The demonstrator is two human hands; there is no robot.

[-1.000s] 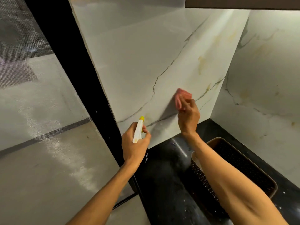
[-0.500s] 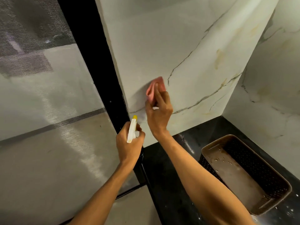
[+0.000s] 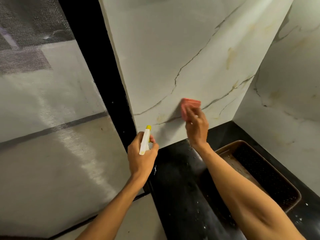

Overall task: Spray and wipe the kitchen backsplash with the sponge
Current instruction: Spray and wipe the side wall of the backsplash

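Note:
A white marble backsplash [image 3: 173, 54] with dark veins rises behind a black counter. My right hand [image 3: 196, 129] holds a pink sponge [image 3: 189, 106] flat against the lower part of the marble, fingers over its back. My left hand [image 3: 141, 155] grips a white spray bottle with a yellow nozzle [image 3: 145, 139], its tip pointing up toward the wall, just left of the sponge and lower. The bottle's body is hidden under my hand.
A brown perforated basket [image 3: 270, 177] lies on the wet black counter [image 3: 181, 187] under my right forearm. A black frame [image 3: 97, 66] and a mesh screen [image 3: 43, 101] stand to the left. A second marble wall [image 3: 290, 94] closes the corner at right.
My right hand slid the sponge left along the wall, then back right and lower. The left hand kept the bottle near the wall's left edge. The camera view shifted.

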